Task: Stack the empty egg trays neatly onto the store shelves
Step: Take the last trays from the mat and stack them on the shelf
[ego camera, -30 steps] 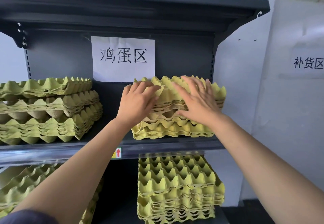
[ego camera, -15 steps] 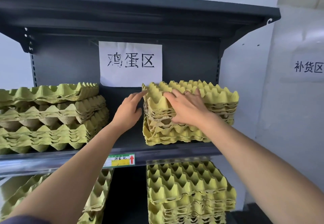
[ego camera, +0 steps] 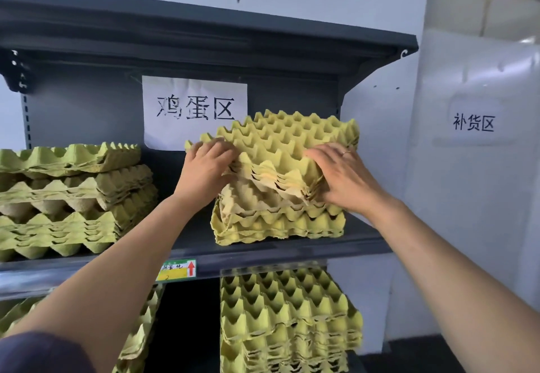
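A stack of yellow-green pulp egg trays stands on the right half of the dark grey middle shelf. Its upper bundle of trays is tilted, front edge raised and turned toward me. My left hand grips the bundle's left front corner with curled fingers. My right hand, a ring on one finger, holds the right front edge, thumb beneath the trays and fingers spread on top.
A second, uneven stack of egg trays fills the shelf's left half. More tray stacks sit on the shelf below, at right and lower left. A paper sign hangs on the back panel. A white wall flanks the right.
Both hands left the top of the stack, took the front corners of the upper trays and tipped that bundle up. The camera has come closer.
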`<action>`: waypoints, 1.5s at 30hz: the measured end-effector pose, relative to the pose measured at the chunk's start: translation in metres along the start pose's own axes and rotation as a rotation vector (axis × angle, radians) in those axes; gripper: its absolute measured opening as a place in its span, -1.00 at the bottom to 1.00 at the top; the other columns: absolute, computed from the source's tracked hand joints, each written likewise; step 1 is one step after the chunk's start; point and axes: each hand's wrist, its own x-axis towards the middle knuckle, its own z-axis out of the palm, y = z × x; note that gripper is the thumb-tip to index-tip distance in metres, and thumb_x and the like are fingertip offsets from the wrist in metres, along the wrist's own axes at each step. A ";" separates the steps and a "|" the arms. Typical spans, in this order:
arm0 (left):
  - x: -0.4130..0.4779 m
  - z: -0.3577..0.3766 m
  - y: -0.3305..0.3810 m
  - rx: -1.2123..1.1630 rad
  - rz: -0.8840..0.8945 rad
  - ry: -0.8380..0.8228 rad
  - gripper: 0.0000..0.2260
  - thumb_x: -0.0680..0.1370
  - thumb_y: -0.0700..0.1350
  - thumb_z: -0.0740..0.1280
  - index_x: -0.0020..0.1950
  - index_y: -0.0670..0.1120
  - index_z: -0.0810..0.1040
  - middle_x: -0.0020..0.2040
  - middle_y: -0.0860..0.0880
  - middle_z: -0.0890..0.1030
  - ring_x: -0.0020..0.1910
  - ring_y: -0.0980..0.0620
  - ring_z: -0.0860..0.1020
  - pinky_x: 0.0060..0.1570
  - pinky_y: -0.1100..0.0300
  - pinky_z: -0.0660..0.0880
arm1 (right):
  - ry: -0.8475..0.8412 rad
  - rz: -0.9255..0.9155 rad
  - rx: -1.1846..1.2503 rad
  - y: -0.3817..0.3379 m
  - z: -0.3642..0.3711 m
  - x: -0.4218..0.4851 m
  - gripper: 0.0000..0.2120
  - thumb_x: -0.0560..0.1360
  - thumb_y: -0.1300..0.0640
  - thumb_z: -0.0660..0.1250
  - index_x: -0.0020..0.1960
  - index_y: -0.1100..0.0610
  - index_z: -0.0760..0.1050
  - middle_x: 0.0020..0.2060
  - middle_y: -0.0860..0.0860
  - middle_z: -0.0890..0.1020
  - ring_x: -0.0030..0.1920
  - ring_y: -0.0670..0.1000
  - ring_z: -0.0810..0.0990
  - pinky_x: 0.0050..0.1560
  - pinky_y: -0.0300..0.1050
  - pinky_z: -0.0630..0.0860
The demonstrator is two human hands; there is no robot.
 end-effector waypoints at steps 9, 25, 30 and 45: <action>0.023 0.008 0.064 0.176 0.105 0.036 -0.64 0.20 -0.07 0.60 -0.10 -0.11 0.58 -0.10 -0.07 0.58 -0.18 -0.14 0.55 -0.07 -0.13 0.44 | 0.151 0.187 0.024 0.065 0.034 -0.013 -0.08 0.29 0.54 0.33 0.49 -0.03 0.10 0.47 0.16 0.16 0.27 0.28 0.37 0.19 0.12 0.45; 0.025 0.058 0.114 0.218 0.014 -0.009 -0.65 0.29 -0.01 0.55 0.03 -0.04 0.63 -0.11 -0.05 0.58 -0.20 -0.11 0.54 -0.20 0.06 0.40 | 0.005 0.081 0.220 0.056 0.072 -0.008 -0.57 0.55 0.09 0.24 0.42 -0.05 0.34 0.31 0.00 0.42 0.29 0.09 0.39 0.32 0.12 0.29; 0.019 0.059 0.115 0.200 0.092 -0.112 -0.48 0.44 0.25 0.22 0.23 -0.05 0.54 0.01 -0.03 0.60 -0.08 -0.10 0.56 -0.10 0.05 0.40 | 0.025 0.087 0.197 0.049 0.081 -0.017 -0.55 0.48 -0.18 0.28 0.29 0.01 0.45 0.28 -0.03 0.43 0.25 0.10 0.43 0.33 0.17 0.21; -0.022 0.045 0.082 0.417 0.073 -0.034 -0.17 0.20 0.08 0.58 0.36 -0.03 0.28 -0.08 -0.01 0.60 -0.05 -0.13 0.57 0.07 -0.08 0.44 | 0.099 0.006 -0.032 0.034 0.088 -0.015 -0.44 0.22 -0.14 0.56 0.08 0.12 0.51 0.01 0.04 0.56 -0.05 0.16 0.56 0.08 0.18 0.36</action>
